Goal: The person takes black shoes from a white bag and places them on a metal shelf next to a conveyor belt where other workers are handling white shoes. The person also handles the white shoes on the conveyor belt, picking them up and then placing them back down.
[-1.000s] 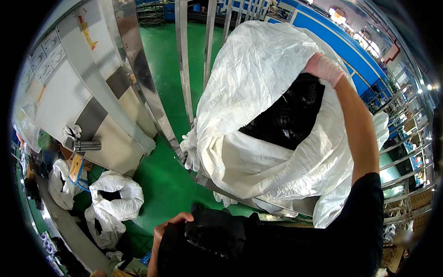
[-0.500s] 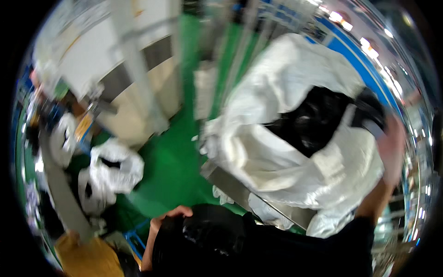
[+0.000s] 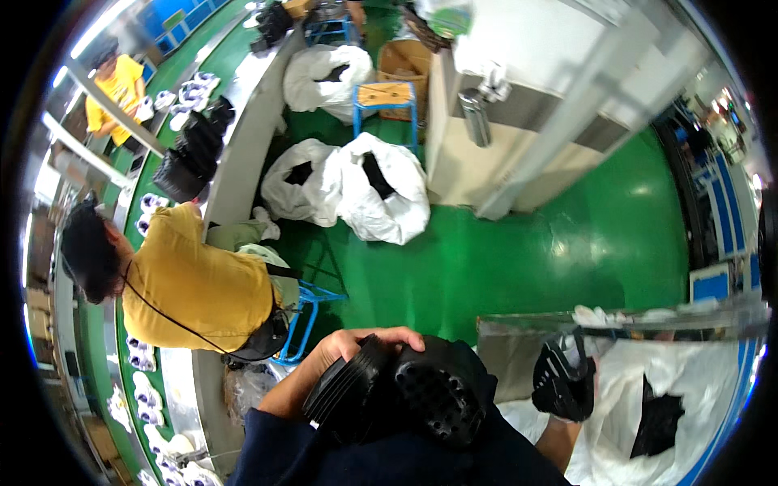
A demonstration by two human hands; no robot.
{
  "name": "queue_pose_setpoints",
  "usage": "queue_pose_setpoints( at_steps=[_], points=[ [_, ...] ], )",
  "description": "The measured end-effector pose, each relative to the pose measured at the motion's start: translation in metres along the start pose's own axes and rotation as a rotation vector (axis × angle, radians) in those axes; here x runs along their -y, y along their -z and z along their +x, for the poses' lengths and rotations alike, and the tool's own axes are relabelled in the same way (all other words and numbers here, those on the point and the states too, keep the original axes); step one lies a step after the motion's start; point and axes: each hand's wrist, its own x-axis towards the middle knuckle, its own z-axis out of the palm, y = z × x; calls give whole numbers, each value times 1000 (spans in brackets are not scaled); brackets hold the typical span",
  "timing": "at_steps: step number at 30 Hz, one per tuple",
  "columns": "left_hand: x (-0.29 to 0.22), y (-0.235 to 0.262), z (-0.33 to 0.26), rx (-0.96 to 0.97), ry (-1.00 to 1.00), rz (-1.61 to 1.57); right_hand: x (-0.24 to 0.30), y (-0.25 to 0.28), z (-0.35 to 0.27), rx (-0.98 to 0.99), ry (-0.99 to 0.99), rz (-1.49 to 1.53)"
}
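My left hand (image 3: 377,338) is closed over the tops of black plastic pieces held against my body. One is a ribbed black piece (image 3: 350,390), which looks like a stack. Beside it is a rounded black piece (image 3: 438,397) dotted with holes. At the lower right, my right hand (image 3: 559,431) grips a black shoe upper (image 3: 561,379) with pale stripes and a grey lining; the shoe hides most of the fingers. Just right of that hand, a large open white sack (image 3: 713,368) has black items (image 3: 658,417) inside.
A metal ledge (image 3: 519,332) runs along the sack. Ahead, white bags (image 3: 382,219) stand on the green floor (image 3: 486,267) near a blue stool (image 3: 385,97). A person in yellow (image 3: 194,275) sits at left by a conveyor (image 3: 174,364) carrying shoes. A pillar (image 3: 559,121) rises ahead.
My view has swung left, bringing the seated person and conveyor into sight. My right hand has come away from the sack's mouth toward my body with the shoe upper. The left still holds the black pieces.
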Motion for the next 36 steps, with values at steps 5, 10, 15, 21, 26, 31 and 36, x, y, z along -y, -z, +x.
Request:
queue_pose_setpoints(
  at_steps=[5,10,15,21,26,31,36],
  points=[
    [-36,18,-47,-255,-173,94,-59,-57,128,271,-581,574],
    [-78,16,-64,-348,-473,139,-81,-190,232,624,-161,86],
    [-91,4,-63,-399,-875,-18,-97,-338,335,933,-696,416],
    [-158,-5,-44,-1065,-1110,288,-155,-495,398,1030,-880,505],
    [-261,14,-55,-538,-1339,-219,-214,-594,443,1028,-1105,623],
    [-353,21,-95,-717,-1274,-48,-210,-692,461,1111,-1174,671],
    [-425,27,-113,-513,-1333,0,-212,-762,493,1089,-1015,531]
  ],
)
